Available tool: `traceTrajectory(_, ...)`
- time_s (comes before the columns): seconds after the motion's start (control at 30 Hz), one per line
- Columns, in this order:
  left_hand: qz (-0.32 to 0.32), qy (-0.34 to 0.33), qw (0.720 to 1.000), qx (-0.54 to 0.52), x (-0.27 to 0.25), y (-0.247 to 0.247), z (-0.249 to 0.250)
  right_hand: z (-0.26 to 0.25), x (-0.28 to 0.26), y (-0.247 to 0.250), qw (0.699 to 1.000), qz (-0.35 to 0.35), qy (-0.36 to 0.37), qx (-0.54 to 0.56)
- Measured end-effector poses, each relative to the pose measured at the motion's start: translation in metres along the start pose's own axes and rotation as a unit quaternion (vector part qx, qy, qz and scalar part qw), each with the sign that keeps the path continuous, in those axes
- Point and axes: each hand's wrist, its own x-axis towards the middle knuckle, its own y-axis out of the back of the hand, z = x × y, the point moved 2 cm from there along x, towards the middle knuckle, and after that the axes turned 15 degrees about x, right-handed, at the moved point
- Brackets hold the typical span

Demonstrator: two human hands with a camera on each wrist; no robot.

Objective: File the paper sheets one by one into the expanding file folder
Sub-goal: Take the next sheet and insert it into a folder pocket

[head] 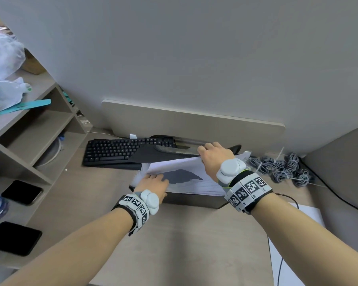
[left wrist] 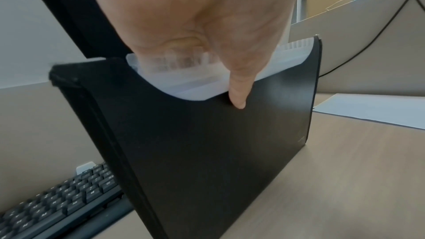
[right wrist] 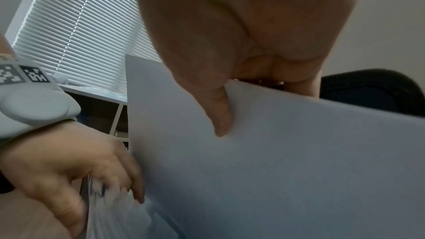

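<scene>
A: Taking the folder as the landmark, what sits to its left?

B: A keyboard lies behind and to the left of it, near the shelves. At the folder's left end is the left hand: fingers curled down among the pale dividers, thumb flat on the black front wall. It probably grips there to steady the upright folder and spread one pocket open.

A: And over the folder itself?

B: A white sheet slants above the open top, its lower edge near the left fingers and the pockets.

A: Who holds it?

B: The right hand, above the folder's right end, pinches the sheet's top edge, thumb on the near face, fingers behind. Holding it high likely lets the bottom edge lead into the gap.

A: Further right?

B: More paper lies flat on the desk, seemingly unfiled, with bundled cables behind.
</scene>
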Motion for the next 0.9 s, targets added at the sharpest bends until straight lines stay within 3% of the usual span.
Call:
traceTrajectory(0.5, -0.06, -0.03, 0.998, 0.004, -0.004, 0.005, 0.002, 0.006, 0.012, 0.019, 0.998, 0.03, -0.018, 0.049)
traceTrajectory(0.7, -0.087, -0.021, 0.992, -0.09, -0.008, 0.008, -0.004, -0.001, 0.009, 0.028, 0.996, 0.061, -0.048, 0.05)
traceTrajectory(0.9, -0.182, -0.042, 0.975, -0.118, -0.016, -0.006, -0.003, -0.007, 0.009, -0.009, 0.995, -0.02, -0.063, 0.078)
